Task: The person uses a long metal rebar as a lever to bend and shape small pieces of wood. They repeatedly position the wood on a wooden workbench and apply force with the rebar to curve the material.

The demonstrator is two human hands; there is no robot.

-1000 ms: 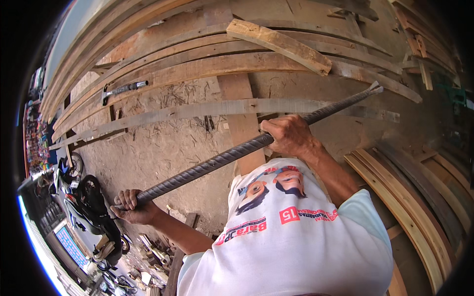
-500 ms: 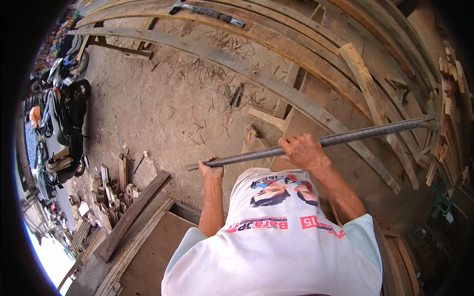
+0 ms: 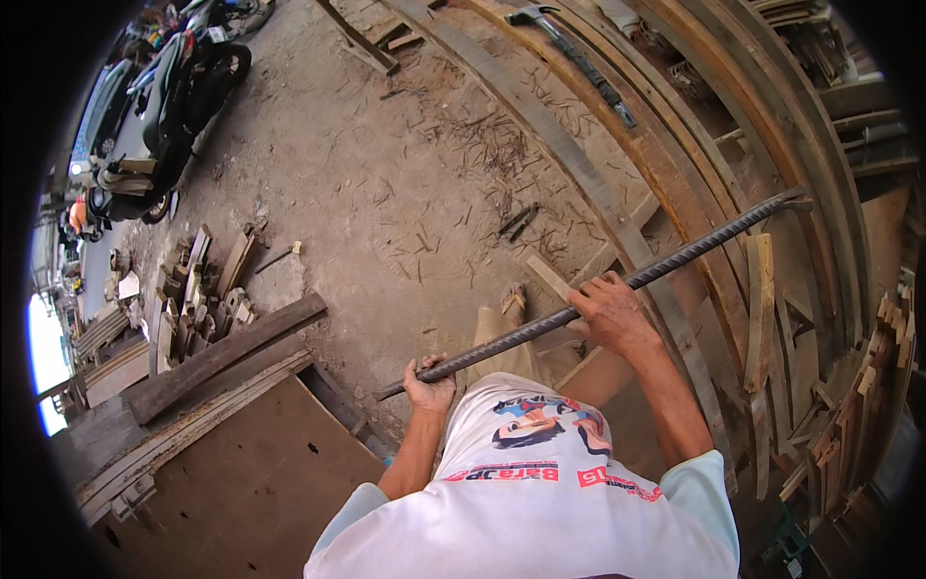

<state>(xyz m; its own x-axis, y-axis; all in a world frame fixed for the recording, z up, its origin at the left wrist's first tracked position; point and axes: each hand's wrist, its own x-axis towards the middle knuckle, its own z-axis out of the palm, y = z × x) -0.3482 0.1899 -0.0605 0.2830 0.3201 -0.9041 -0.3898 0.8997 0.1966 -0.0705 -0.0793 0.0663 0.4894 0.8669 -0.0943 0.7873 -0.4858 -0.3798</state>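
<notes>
Dirt yard, curved planks (image 3: pixel 675 183) — both hands, left hand (image 3: pixel 429 384) and right hand (image 3: pixel 610 311), clenched round ribbed steel bar (image 3: pixel 675 261).

Under me the dirt floor (image 3: pixel 386 193) carries wood chips (image 3: pixel 482 145), a dark plank (image 3: pixel 227 355), scrap blocks (image 3: pixel 198 294) and curved boards (image 3: pixel 617 145).

Both arms extend forward from the torso. Left hand (image 3: pixel 429 384): fingers curled fully closed in a grip, forearm near straight. Right hand (image 3: pixel 611 311): set higher and farther forward, fingers wrapped closed, elbow bent, wrist level.
</notes>
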